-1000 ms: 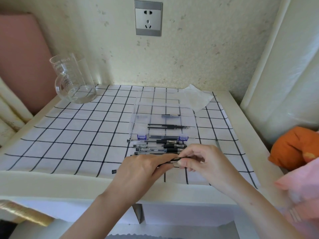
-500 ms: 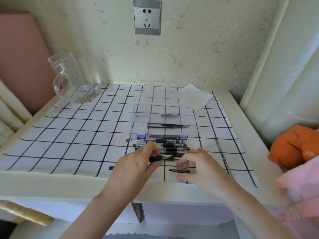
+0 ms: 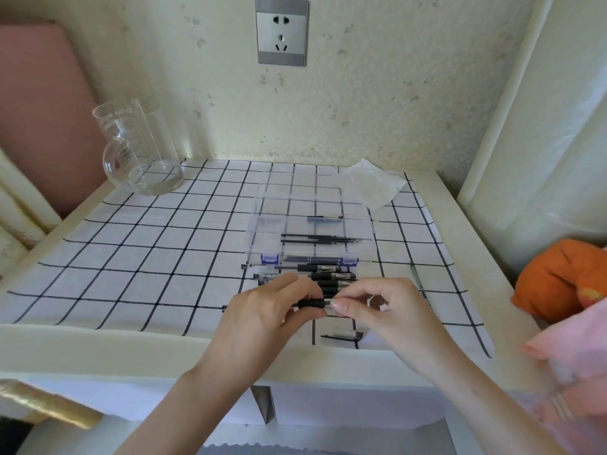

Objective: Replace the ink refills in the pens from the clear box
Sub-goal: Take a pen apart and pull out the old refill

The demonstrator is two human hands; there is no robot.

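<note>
Facing you is a white table (image 3: 98,343) under a black-checked cloth (image 3: 131,257), with a glass measuring jug (image 3: 141,152) at its far left corner.

Yes, and an orange cushion (image 3: 551,277) sits off the table's right side, past your right arm. The clear box (image 3: 257,221) stands mid-cloth, beyond your hands, with a white tissue (image 3: 371,185) just beside its back right corner.

Then your hands. Your left hand (image 3: 259,320) has thumb and fingers curled round a black-gripped pen (image 3: 312,303), holding it level above the cloth, nearer you than the box.

And your right hand (image 3: 391,310) pinches that same pen's clear end between thumb and forefinger, so both hands grasp the one pen.

Between your hands and the box, a row of pens (image 3: 328,275) lies crosswise on the cloth; your fingers hide part of the nearest ones.

Inside the box you have black ink refills (image 3: 318,238) lying side by side on the floor, and one short pen part (image 3: 325,218) farther back.

Smallest last: a clear pen piece with a black clip (image 3: 343,334) lies on the cloth under your right hand, near the front edge, and a thin clear tube (image 3: 414,274) lies just right of that hand.
</note>
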